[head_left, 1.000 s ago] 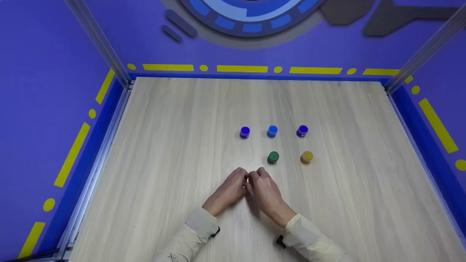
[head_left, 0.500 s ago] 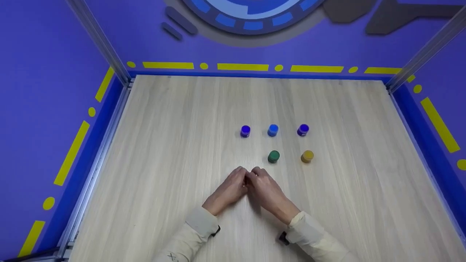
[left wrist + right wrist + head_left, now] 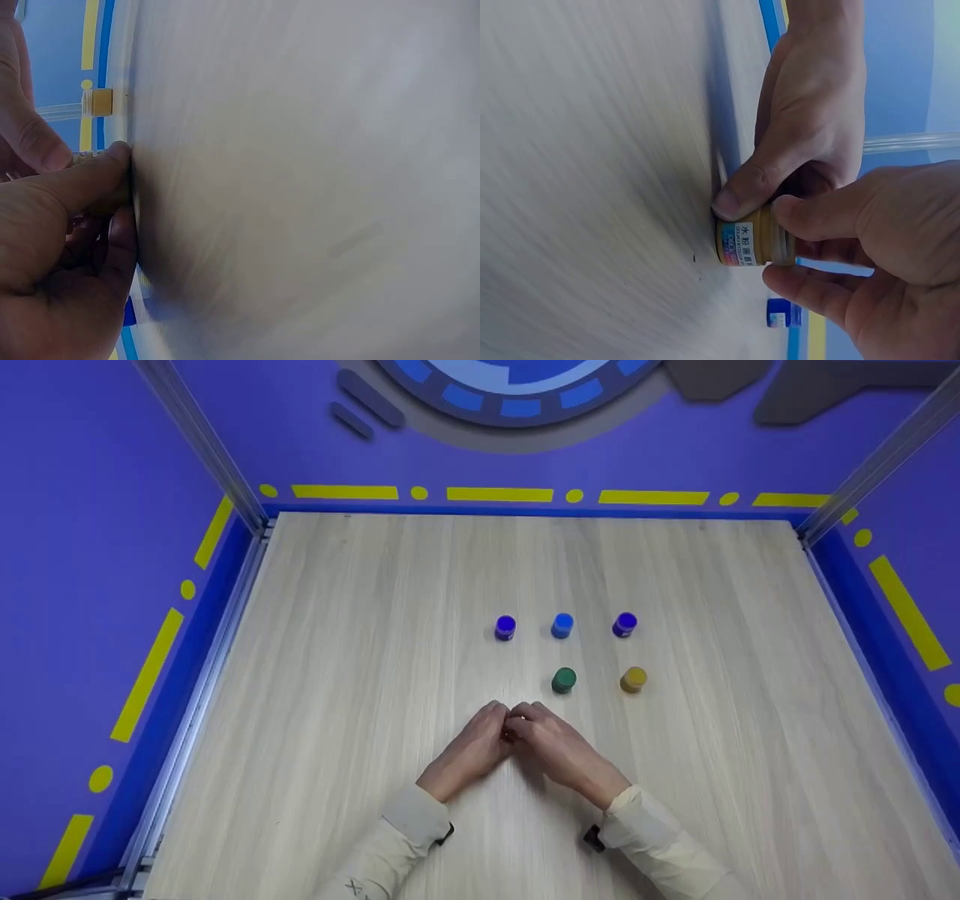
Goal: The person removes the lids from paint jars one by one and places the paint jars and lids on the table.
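A small tan jar [image 3: 742,241] with a printed label stands on the wooden table [image 3: 360,660] between my two hands. In the right wrist view my right hand [image 3: 776,240] pinches the jar's top end between thumb and fingers. My left hand [image 3: 739,196] holds the jar's side low down, with its thumb against it. From the head view the hands meet near the table's front middle, left hand [image 3: 499,727] and right hand [image 3: 526,723], and hide the jar. In the left wrist view my left hand [image 3: 112,187] is curled against the table.
Behind the hands stand a green jar [image 3: 563,680] and a yellow jar [image 3: 633,679]. Farther back is a row of a dark blue jar [image 3: 505,627], a light blue jar [image 3: 562,625] and a violet-blue jar [image 3: 624,624]. Purple walls enclose the table.
My right wrist and forearm have swung out to the right while the fingers stay on the jar. The left hand has hardly moved.
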Available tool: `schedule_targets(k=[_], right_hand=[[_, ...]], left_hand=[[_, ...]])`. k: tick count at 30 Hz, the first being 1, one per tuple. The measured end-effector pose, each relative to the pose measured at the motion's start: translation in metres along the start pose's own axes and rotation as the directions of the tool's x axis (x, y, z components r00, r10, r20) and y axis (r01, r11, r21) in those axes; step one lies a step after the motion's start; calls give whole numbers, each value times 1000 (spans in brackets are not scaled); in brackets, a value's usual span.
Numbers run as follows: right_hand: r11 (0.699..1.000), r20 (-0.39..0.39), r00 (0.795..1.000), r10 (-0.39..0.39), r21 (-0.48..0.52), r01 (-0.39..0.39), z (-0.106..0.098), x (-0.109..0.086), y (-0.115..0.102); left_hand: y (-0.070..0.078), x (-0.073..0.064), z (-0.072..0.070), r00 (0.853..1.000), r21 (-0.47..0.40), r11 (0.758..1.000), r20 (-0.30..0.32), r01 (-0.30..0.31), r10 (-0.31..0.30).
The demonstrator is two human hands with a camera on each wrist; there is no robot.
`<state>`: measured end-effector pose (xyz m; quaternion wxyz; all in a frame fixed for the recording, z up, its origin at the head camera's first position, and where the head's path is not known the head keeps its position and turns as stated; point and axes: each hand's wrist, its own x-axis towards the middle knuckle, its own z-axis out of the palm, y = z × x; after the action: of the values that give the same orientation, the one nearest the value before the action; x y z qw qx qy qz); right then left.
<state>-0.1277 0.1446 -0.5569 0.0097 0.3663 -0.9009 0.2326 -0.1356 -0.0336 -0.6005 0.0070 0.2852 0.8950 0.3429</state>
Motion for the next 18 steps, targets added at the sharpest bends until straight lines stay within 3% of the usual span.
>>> schedule_targets(k=[5, 12, 18], right_hand=[[999, 23, 1000, -19, -37, 20, -2, 1, -1], [989, -9, 994, -105, -102, 104, 0, 2, 2], [992, -72, 990, -125, -3, 125, 4, -4, 8]], left_hand=[[0, 1, -2, 1000, 18, 1000, 22, 5, -6], [-1, 1, -1, 1000, 11, 1000, 14, 0, 0], [0, 1, -1, 1000, 5, 1000, 25, 11, -11]])
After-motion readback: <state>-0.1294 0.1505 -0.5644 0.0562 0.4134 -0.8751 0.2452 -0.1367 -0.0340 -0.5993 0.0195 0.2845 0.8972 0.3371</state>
